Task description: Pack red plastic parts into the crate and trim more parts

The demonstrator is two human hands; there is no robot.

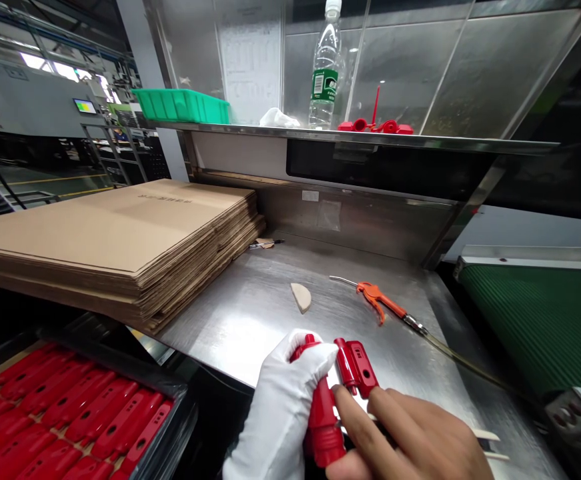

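My left hand (283,400), in a white glove, is wrapped round a red plastic housing (324,427) with a ridged, round lower end. Bare, my right hand (410,433) is bent close against the housing's right side. A thin tool partly shows between its fingers, its kind hidden. Two pale prongs (493,445) stick out beyond the hand on the right; whether they belong to that tool I cannot tell. Just past my hands, two more red plastic parts (355,367) lie side by side on the metal table (250,320).
An orange air blow gun (377,300) with a hose lies right of a pale half-round piece (301,297). Stacked cardboard (110,227) stands left, above a box of red housings (85,413). A shelf (270,130) holds a green tray (185,107) and bottle (325,80). A green conveyor (545,313) runs right.
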